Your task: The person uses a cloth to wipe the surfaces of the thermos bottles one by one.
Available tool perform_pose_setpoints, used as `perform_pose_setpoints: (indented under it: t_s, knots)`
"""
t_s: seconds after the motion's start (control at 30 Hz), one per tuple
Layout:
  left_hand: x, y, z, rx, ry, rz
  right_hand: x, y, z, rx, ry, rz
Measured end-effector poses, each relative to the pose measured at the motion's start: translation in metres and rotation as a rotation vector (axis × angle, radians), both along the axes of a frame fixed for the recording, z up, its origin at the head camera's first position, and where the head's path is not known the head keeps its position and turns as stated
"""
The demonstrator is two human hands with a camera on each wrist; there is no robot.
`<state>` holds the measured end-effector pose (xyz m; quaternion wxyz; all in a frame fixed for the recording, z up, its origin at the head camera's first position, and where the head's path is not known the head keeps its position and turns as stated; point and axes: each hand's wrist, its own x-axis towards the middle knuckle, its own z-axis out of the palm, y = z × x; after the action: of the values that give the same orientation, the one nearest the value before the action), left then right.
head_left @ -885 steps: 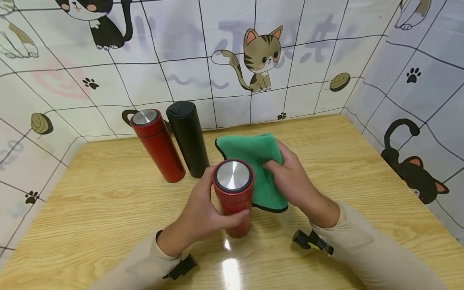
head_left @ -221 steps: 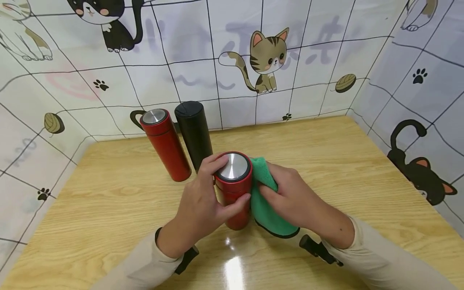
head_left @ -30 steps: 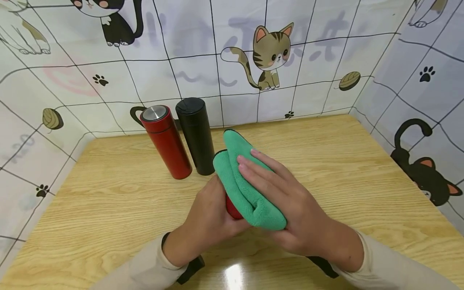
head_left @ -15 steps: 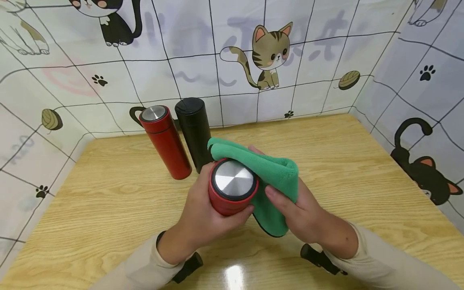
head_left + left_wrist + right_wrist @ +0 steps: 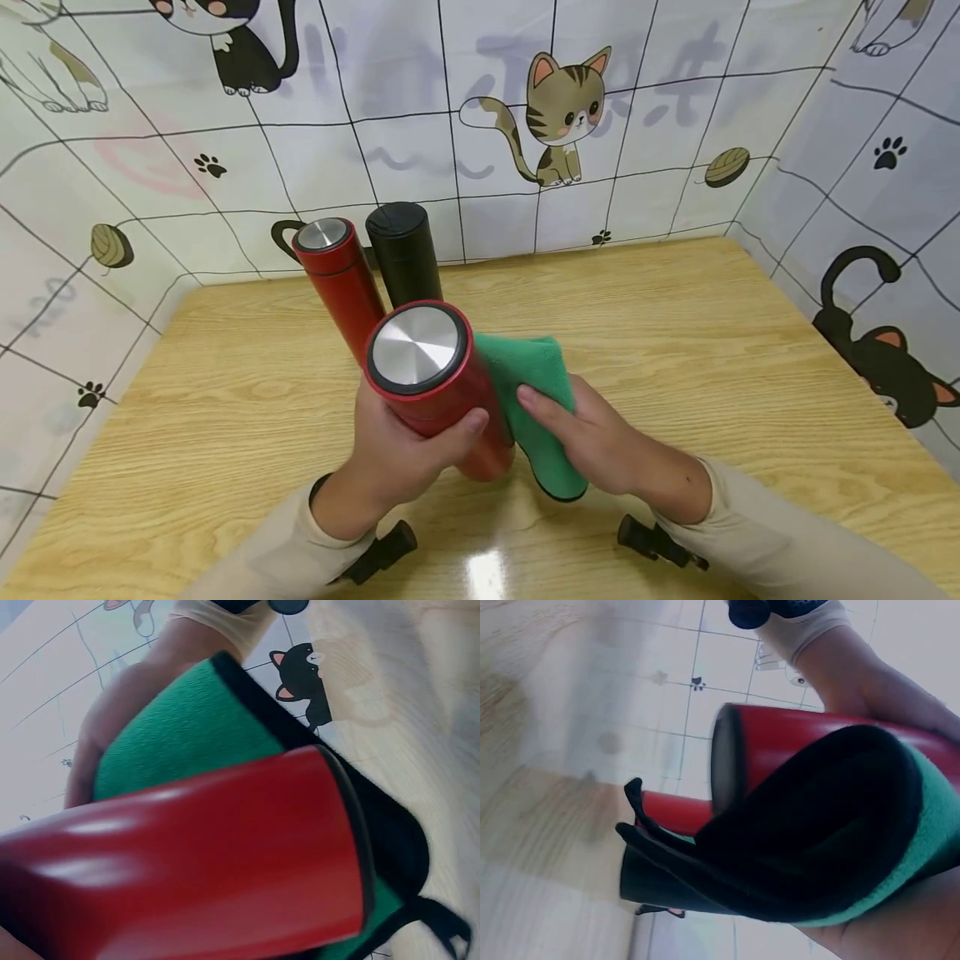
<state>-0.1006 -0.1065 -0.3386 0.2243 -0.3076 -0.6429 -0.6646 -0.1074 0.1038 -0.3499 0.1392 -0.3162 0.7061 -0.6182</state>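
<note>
My left hand [image 5: 393, 458] grips a red thermos [image 5: 442, 404] with a brushed silver lid, its thumb across the front. The thermos leans, lid toward the left and toward me. In the right wrist view its base stands off the table. My right hand [image 5: 607, 442] holds a folded green cloth [image 5: 540, 367] with black edging, thumb on top, against the thermos's right side. The left wrist view shows the cloth [image 5: 187, 727] spread behind the red body [image 5: 202, 862]. In the right wrist view the folded cloth [image 5: 930, 817] curls beside it, its inside dark.
Behind my left hand stand a second red thermos [image 5: 341, 283] with a silver lid and a black thermos [image 5: 405, 258], both upright. The wooden table [image 5: 210, 433] meets a cat-patterned wall covering [image 5: 495, 225] at the back and sides.
A second ago the cloth covered the thermos lid. It has come off the lid to the thermos's right side, while my left hand has tipped the thermos to the left.
</note>
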Motion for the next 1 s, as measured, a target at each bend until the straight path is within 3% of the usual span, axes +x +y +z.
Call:
perform_pose_setpoints:
  t_s: [0.23,0.53,0.77,0.9,1.0]
  knots:
    - [-0.004,-0.001,0.006,0.178,0.108,-0.088,-0.015,-0.002,-0.007,0.083,-0.135,0.038]
    - [-0.007,-0.004,0.009,0.254,0.155,-0.032,-0.029,0.004,-0.016,0.069,-0.439,0.065]
    - [-0.009,-0.007,0.006,0.228,0.177,0.034,-0.034,0.007,-0.013,0.09,-0.467,-0.006]
    - [-0.009,-0.007,0.005,0.215,0.182,0.013,-0.035,0.007,-0.012,0.07,-0.469,-0.043]
    - [-0.007,-0.005,0.004,0.22,0.2,-0.043,-0.034,0.005,-0.013,0.026,-0.488,-0.042]
